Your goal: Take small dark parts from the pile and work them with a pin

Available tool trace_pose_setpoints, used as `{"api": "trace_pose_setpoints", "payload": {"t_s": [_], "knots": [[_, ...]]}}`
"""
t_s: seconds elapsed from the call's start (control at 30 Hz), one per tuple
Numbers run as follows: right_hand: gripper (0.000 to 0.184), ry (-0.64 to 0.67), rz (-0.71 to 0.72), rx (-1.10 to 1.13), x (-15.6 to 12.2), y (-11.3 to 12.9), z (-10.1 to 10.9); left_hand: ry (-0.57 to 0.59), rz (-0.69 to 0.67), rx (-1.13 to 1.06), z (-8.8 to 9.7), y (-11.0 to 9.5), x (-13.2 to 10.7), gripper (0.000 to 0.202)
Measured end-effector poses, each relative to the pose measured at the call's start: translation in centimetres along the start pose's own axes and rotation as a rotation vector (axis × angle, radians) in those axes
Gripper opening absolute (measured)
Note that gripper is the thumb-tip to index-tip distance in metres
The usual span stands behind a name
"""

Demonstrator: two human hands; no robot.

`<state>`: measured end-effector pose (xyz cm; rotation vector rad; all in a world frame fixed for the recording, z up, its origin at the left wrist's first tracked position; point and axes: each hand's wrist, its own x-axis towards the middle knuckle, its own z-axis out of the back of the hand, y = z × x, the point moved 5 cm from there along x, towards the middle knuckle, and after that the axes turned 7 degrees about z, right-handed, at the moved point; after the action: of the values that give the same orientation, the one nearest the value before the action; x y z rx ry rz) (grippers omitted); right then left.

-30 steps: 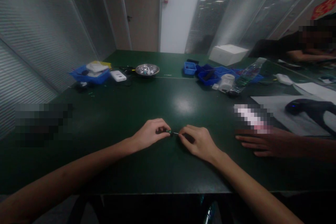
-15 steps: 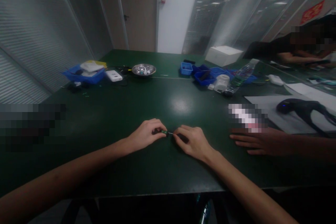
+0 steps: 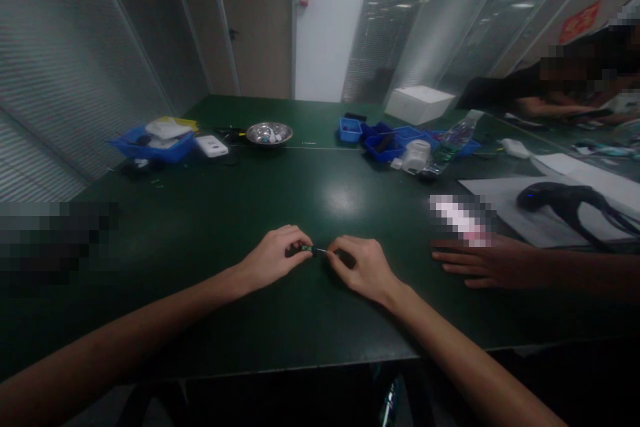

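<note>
Between the thumb and fingertips of my left hand (image 3: 274,255) is a small green circuit board (image 3: 307,249) with a dark part at its right end. My right hand (image 3: 369,268) pinches a thin silvery rod (image 3: 323,251) that points left to the board's dark end. Whether the rod touches that end is too small to tell, and the rest of it is hidden by my fingers. Both hands are close together over the dark green table (image 3: 240,340), near its front edge.
A co-worker's hand (image 3: 493,263) lies flat at the right, by a grey mat with a black device (image 3: 565,203). Farther back are a metal bowl (image 3: 269,135), a blue bin (image 3: 167,148), several blue trays (image 3: 385,145), a clear bottle (image 3: 453,143) and a white box (image 3: 419,103).
The whole view has shifted slightly, so most things appear a little farther left. My hands keep the same pinch on the circuit board and the rod.
</note>
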<state>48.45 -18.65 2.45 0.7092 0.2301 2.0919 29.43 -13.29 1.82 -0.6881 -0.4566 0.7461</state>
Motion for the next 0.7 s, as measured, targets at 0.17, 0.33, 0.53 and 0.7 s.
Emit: {"api": "trace_pose_setpoints", "payload": {"t_s": [0.17, 0.33, 0.53, 0.7], "knots": [[0.014, 0.043, 0.013, -0.019, 0.51, 0.53, -0.46, 0.01, -0.034, 0.035, -0.12, -0.13, -0.07, 0.015], [0.017, 0.036, 0.069, 0.1, 1.01, 0.96, -0.45, 0.019, -0.072, 0.04, -0.2, -0.33, -0.11, 0.017], [0.016, 0.007, 0.016, 0.011, 0.26, 0.33, 0.02, -0.005, -0.075, 0.06, -0.02, -0.28, -0.39, 0.019], [0.015, 0.038, 0.019, -0.053, 0.3, 0.44, -0.24, 0.02, -0.064, 0.053, 0.04, -0.37, -0.32, 0.019]]}}
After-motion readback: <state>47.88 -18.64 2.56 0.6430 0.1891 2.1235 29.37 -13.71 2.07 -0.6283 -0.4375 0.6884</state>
